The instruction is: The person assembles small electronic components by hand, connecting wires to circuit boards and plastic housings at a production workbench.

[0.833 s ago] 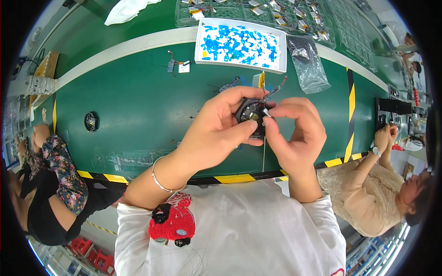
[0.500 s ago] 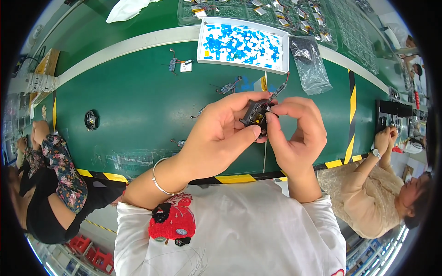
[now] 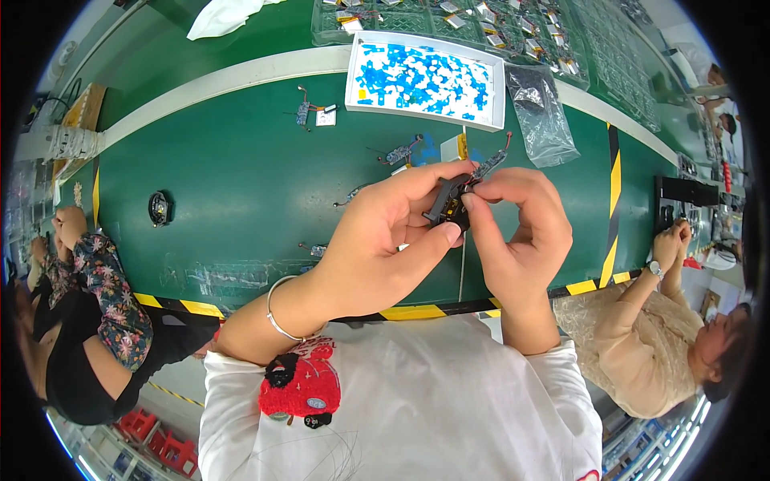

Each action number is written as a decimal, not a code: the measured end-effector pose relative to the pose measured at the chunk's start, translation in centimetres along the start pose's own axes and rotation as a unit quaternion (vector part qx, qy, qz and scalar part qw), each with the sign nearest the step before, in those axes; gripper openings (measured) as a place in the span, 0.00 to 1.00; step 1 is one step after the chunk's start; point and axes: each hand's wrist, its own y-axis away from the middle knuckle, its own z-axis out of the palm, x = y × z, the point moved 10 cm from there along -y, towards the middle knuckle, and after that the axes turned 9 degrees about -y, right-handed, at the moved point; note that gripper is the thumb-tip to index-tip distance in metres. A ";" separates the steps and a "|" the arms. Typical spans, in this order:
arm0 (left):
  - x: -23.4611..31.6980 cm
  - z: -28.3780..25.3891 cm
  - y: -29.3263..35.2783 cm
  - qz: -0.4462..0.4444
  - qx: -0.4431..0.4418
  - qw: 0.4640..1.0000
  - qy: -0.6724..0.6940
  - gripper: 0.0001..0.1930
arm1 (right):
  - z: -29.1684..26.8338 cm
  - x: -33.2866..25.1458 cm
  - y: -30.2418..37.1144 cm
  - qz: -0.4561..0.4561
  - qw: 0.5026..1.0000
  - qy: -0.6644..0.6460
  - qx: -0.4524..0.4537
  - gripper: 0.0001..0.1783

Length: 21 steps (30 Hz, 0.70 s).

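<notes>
My left hand (image 3: 393, 236) is closed round a small black plastic housing (image 3: 446, 207), its thumb on the near edge. Inside the housing a bit of yellow shows. My right hand (image 3: 521, 224) pinches at the right side of the housing with thumb and forefinger; what lies between those fingertips is too small to make out. A small circuit board (image 3: 491, 165) with a red wire at its tip sticks up from the housing, just above my right fingers. Behind my left hand lie several loose circuit boards with wires, one of them a board (image 3: 399, 152) near a yellow-edged battery (image 3: 455, 147).
A white box (image 3: 346, 94) of blue and white bits stands at the back, a clear plastic bag (image 3: 545, 120) beside it. Another black housing (image 3: 160, 208) lies at left. Clear trays (image 3: 609, 72) hold boards and batteries. People sit on both sides; striped tape lines the table edge.
The housing has tilted slightly in my left hand, and the circuit board above it has shifted a little to the right. Both hands keep their grip.
</notes>
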 end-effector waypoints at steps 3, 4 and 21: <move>-0.1 -0.2 0.1 0.015 0.004 1.000 -0.019 0.24 | 0.2 2.7 0.5 0.158 0.983 -0.096 0.011 0.11; -0.1 -0.4 0.1 0.017 0.015 0.999 -0.038 0.22 | 0.1 2.9 0.4 0.158 0.983 -0.096 0.009 0.11; -3.5 -2.6 -1.1 -0.131 0.060 0.985 0.096 0.07 | 2.0 5.0 1.5 0.275 0.901 -0.327 -0.076 0.10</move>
